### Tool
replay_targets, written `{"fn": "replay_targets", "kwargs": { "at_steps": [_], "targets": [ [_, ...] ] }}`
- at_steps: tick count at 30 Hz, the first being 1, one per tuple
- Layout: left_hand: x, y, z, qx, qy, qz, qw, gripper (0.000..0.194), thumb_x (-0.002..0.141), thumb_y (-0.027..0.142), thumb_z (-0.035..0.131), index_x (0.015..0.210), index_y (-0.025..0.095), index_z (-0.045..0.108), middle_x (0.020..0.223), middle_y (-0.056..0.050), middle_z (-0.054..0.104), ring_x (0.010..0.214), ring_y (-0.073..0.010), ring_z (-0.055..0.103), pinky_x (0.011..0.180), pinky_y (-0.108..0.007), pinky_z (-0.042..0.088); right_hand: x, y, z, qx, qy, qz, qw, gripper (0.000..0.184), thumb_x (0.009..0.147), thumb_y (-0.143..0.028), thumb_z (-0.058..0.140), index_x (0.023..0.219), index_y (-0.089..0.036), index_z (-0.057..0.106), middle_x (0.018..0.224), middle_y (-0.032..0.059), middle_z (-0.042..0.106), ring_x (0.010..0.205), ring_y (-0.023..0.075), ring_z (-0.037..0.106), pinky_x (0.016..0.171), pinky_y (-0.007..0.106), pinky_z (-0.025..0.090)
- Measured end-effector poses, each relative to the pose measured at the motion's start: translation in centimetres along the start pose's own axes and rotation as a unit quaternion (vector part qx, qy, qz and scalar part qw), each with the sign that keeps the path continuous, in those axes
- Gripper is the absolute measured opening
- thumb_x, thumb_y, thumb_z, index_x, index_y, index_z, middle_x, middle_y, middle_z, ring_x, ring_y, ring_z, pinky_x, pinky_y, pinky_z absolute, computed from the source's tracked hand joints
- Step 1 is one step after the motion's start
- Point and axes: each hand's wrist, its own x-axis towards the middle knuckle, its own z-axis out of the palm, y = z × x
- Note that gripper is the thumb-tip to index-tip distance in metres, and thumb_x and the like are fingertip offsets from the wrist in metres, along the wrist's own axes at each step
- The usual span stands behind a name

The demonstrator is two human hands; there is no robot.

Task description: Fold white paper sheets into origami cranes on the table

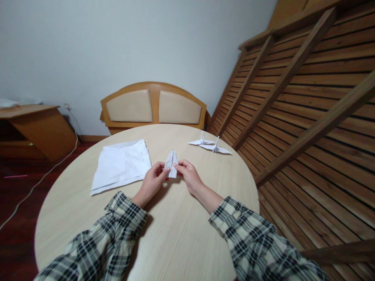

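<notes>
Head camera: close above round table (181, 242), facing forward and down, wall (164, 43) beyond.

Round table (70, 222), pale wood-grain top. Behind it, one headboard (155, 104), honey-coloured wood, arched, with two cream panels (129, 106). Wall (175, 43), plain, pale blue-grey. At right, one large slatted wooden frame (293, 105), brown, leaning, with thick crossbars. At left, one wooden desk (48, 128), papers on top (8, 102). One pale cord (55, 167), trailing across a dark reddish floor (26, 218). One thin pink strip (15, 176), lying near the cord.
</notes>
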Motion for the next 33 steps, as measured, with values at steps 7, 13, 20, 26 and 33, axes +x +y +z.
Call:
{"fn": "replay_targets", "kwargs": {
  "at_steps": [7, 13, 20, 26, 33],
  "targets": [
    [-0.1, 0.1, -0.2, 0.011, -0.009, -0.007, 1.000, 0.023, 0.080, 0.036, 0.064, 0.091, 0.016, 0.059, 0.078, -0.002, 0.062, 0.066, -0.0137, 0.057, 0.060, -0.026, 0.046, 0.4, -0.4, -0.5, -0.039, -0.003, -0.033, 0.999, 0.027, 0.067, -0.037, 0.073, 0.085, -0.019, 0.063, 0.079, -0.0002, 0.065, 0.072, 0.0140, 0.058, 0.069, 0.027, 0.044],
    [-0.1, -0.1, -0.2, 0.003, -0.035, -0.026, 0.999, 0.027, 0.078, 0.038, 0.065, 0.093, 0.016, 0.060, 0.077, -0.002, 0.062, 0.064, -0.0138, 0.055, 0.057, -0.026, 0.045, 0.7, -0.9, -0.9, -0.046, 0.010, -0.042, 0.998, 0.030, 0.068, -0.040, 0.072, 0.088, -0.019, 0.064, 0.081, 0.0007, 0.065, 0.072, 0.0142, 0.057, 0.066, 0.027, 0.043],
    [-0.2, -0.1, -0.2, 0.012, -0.062, -0.031, 0.998, 0.024, 0.077, 0.036, 0.066, 0.090, 0.016, 0.062, 0.075, -0.002, 0.061, 0.061, -0.0130, 0.053, 0.055, -0.025, 0.043, 0.8, -1.1, -1.1, -0.032, 0.028, -0.045, 0.998, 0.025, 0.068, -0.041, 0.069, 0.073, -0.019, 0.059, 0.071, -0.0027, 0.058, 0.067, 0.0126, 0.054, 0.065, 0.026, 0.043],
    [-0.3, 0.0, 0.0, -0.006, -0.053, -0.041, 0.998, 0.024, 0.078, 0.036, 0.067, 0.089, 0.016, 0.061, 0.074, -0.002, 0.060, 0.059, -0.0120, 0.053, 0.052, -0.024, 0.043, 1.1, -0.9, -1.3, -0.037, 0.031, -0.048, 0.998, 0.029, 0.072, -0.048, 0.067, 0.074, -0.020, 0.059, 0.070, -0.0027, 0.057, 0.064, 0.0118, 0.053, 0.062, 0.025, 0.042],
    [-0.2, 0.3, -0.1, -0.037, 0.013, -0.048, 0.998, 0.027, 0.080, 0.040, 0.066, 0.090, 0.016, 0.059, 0.077, -0.002, 0.062, 0.064, -0.0120, 0.057, 0.056, -0.023, 0.047, 1.1, -0.1, -1.2, -0.089, -0.034, -0.064, 0.993, 0.027, 0.079, -0.041, 0.063, 0.095, -0.020, 0.060, 0.080, -0.0003, 0.062, 0.068, 0.0124, 0.059, 0.060, 0.025, 0.044]
  ]
}}
